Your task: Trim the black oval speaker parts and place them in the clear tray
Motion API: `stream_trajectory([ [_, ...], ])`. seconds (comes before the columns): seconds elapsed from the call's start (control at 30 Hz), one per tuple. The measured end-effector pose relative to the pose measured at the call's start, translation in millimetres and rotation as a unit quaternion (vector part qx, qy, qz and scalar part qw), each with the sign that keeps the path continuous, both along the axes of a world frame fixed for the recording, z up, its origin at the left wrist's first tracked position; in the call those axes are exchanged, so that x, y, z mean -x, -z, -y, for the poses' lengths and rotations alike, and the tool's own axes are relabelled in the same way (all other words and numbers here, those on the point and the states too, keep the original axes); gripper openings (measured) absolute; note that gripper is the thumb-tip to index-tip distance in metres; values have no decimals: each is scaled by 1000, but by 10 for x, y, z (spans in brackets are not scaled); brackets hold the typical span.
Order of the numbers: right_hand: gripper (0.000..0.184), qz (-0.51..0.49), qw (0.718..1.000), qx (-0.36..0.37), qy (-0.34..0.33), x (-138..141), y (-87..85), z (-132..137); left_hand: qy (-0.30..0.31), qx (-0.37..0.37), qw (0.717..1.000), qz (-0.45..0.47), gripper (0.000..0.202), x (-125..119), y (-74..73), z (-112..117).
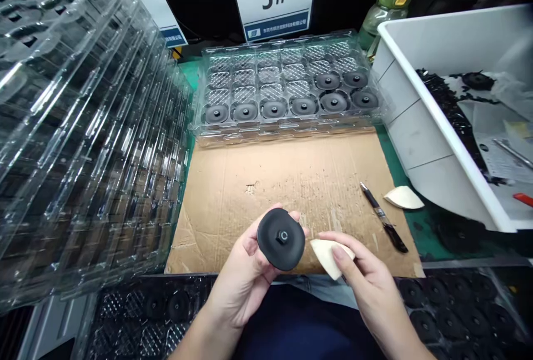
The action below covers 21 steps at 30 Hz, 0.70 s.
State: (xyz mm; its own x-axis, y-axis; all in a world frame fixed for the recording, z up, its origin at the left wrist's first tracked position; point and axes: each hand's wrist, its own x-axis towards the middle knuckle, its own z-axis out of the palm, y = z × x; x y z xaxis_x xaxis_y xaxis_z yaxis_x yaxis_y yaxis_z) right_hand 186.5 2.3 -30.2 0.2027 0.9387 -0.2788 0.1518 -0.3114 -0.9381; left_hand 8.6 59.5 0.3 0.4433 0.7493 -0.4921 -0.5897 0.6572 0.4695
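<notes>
A rounded black disc (272, 251) in your left fingers (258, 264) is left of the cream wedge (325, 253) in your right fingers (347, 265). Before you, a slim black pen-like tool (381, 213) lies on a brown cardboard sheet (225, 182), on the green surface (395, 158). Behind, a clear plastic compartment tray (275, 128); left, a clear plastic tray stack (125, 126); right, a white plastic bin (400, 115).

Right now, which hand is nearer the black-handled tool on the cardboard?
Right. The right hand is left of the tool, toward you; the left hand is farther left, holding the black disc.

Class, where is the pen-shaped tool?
In the head view, the pen-shaped tool lies on the cardboard, at right, between the right hand and a loose cream wedge.
</notes>
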Motion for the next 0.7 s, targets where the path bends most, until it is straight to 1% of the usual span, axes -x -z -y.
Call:
stream_trajectory([
  [0.07, 27, -14, 999, 41, 11, -59, 62, 7, 4, -9, 1000, 6, 56, -40, -2, 12],
  [0.1, 28, -6, 999, 39, 9, -76, 45, -9, 5, -11, 1000, 3, 57, -57, -6, 20],
  [0.13, 27, 14, 1000, 19, 4, -81, -3, -36, 6, -13, 1000, -2, 57, -76, -11, 29],
  [0.17, 25, 40, 999, -14, 1, -71, -79, -71, 6, -12, 1000, -9, 57, -95, -17, 40],
  [0.23, 25, 102, 988, -113, 0, -7, -283, -149, 3, -12, 1000, -21, 57, -138, -30, 64],
  [0.3, 30, 155, 959, -236, -17, 100, -491, -218, 3, -9, 1000, -29, 52, -178, -49, 85],
  [0.33, 30, 172, 942, -285, -42, 155, -577, -246, 6, -7, 999, -34, 48, -193, -62, 90],
  [0.37, 30, 177, 929, -315, -82, 201, -646, -269, 6, -5, 999, -43, 45, -202, -76, 92],
  [0.4, 28, 171, 921, -324, -129, 235, -699, -291, 2, -4, 999, -52, 43, -207, -92, 92],
  [0.47, 25, 147, 918, -296, -219, 259, -763, -332, -14, -5, 997, -70, 46, -210, -123, 86],
  [0.5, 24, 145, 917, -285, -238, 255, -781, -350, -19, -8, 997, -72, 49, -212, -138, 84],
  [0.53, 23, 157, 916, -289, -229, 245, -793, -365, -16, -8, 997, -71, 51, -215, -150, 84],
  [0.57, 24, 178, 913, -308, -200, 234, -800, -373, -5, -9, 998, -65, 52, -217, -161, 86],
  [0.63, 26, 205, 899, -354, -157, 215, -811, -360, 15, -11, 999, -49, 45, -213, -176, 92],
  [0.67, 27, 202, 895, -364, -158, 208, -815, -341, 16, -15, 999, -43, 42, -207, -180, 95],
  [0.7, 26, 189, 897, -357, -179, 205, -818, -321, 10, -19, 999, -39, 41, -198, -182, 98],
])
